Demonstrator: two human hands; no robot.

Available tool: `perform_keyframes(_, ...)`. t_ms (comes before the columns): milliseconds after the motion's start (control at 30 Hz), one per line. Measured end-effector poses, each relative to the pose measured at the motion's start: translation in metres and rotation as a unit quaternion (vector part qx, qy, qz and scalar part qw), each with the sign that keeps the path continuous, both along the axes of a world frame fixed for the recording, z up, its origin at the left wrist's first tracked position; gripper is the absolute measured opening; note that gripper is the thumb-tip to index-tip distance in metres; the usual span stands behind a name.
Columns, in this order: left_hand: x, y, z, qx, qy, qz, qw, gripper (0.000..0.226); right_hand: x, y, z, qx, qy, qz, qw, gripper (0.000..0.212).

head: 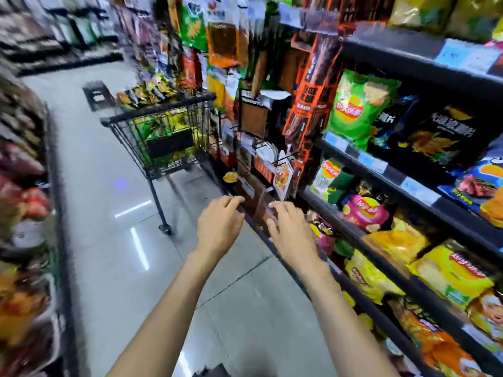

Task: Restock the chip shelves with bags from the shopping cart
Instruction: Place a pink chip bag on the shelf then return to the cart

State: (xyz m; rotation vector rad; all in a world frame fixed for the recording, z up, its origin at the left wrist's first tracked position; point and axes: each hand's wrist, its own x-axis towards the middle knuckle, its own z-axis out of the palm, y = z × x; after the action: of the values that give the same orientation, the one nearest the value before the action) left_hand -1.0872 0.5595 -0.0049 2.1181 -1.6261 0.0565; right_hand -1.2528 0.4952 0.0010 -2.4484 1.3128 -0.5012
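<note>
I see L hand (219, 223) & R hand (289, 232) both out front, fingers relaxed, holding nothing. Cart (163, 137) w/ bags ahead; chip shelves (408, 183) at right.

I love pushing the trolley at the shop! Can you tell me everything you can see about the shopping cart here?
The shopping cart is black, made of what looks like thin metal wire, with a dark bar along its top rim. It stands upright on the shiny grey floor, on thin legs; one small wheel shows. It is parked in the aisle right beside the snack shelves, ahead of the person. Yellow and green bags fill its basket, with more piled at the far end. Neither hand touches it.
</note>
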Motion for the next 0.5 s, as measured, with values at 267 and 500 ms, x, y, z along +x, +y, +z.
perform_keyframes(267,0.112,0.124,0.0,0.01,0.013,0.151,0.988,0.034,0.139,0.072,0.005,-0.018,0.013,0.158,0.987,0.034)
perform_keyframes(500,0.225,0.249,-0.003,0.029,-0.036,0.231,0.972,0.033,0.278,0.17,0.008,0.02,0.005,0.258,0.966,0.035)
